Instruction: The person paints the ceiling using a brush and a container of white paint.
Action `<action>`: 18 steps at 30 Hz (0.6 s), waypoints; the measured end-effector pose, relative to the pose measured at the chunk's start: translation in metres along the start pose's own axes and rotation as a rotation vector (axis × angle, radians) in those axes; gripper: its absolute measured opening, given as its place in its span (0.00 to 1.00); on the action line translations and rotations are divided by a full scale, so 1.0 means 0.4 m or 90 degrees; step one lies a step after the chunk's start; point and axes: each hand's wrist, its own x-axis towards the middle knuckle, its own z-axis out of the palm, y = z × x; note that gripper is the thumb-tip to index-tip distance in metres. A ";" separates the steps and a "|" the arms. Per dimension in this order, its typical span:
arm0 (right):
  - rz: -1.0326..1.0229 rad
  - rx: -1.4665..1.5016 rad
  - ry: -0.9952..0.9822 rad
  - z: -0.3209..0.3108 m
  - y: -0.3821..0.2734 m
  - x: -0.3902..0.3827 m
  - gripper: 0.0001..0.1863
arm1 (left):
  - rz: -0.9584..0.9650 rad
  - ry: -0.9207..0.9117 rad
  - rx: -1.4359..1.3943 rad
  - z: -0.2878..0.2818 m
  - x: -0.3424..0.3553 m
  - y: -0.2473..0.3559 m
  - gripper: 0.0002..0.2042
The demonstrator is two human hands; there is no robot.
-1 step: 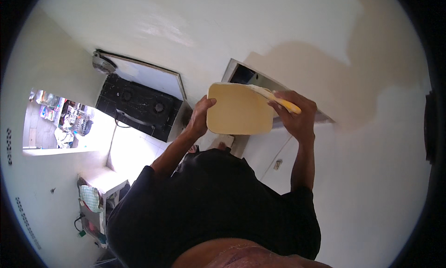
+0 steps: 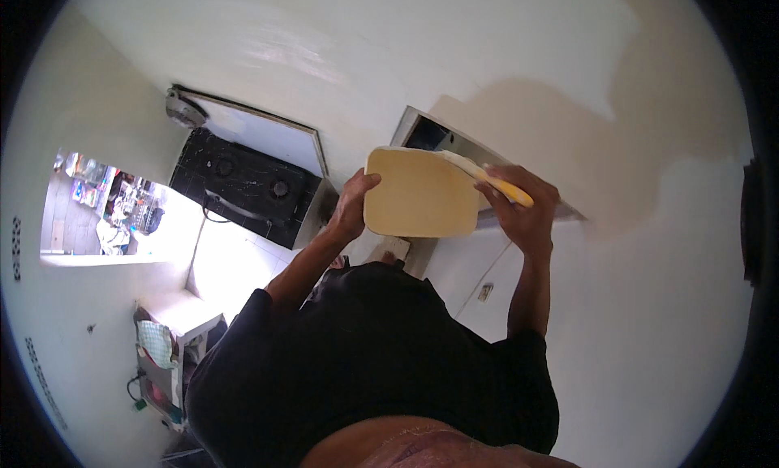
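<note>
My left hand [image 2: 351,207] is closed on the left edge of a pale yellow, round-cornered rectangular tray [image 2: 420,196], its thumb lying over the near face. Whether the tray is shallow or deep cannot be made out. At its upper right edge, a yellow-handled brush-like tool [image 2: 507,189] slants down to the right, its long whitish head along the rim. My right hand [image 2: 527,208] grips the handle, with fingertips close to the tray's right side. What the head touches behind the rim is hidden.
Behind the tray is a recessed, metal-edged basin [image 2: 428,133] set by the white wall. To the left are a black two-burner stove [image 2: 247,180] and a round metal pot [image 2: 185,111]. Lower left stands a white shelf unit [image 2: 191,320] with cloths. A wall socket [image 2: 485,292] shows at right.
My right hand and the brush-like tool have shifted slightly right and down along the tray's edge. The left hand keeps its hold; the whole view has moved a little.
</note>
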 end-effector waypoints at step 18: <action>0.086 0.210 -0.107 0.031 -0.010 -0.035 0.10 | -0.007 0.134 0.117 0.041 -0.016 0.061 0.20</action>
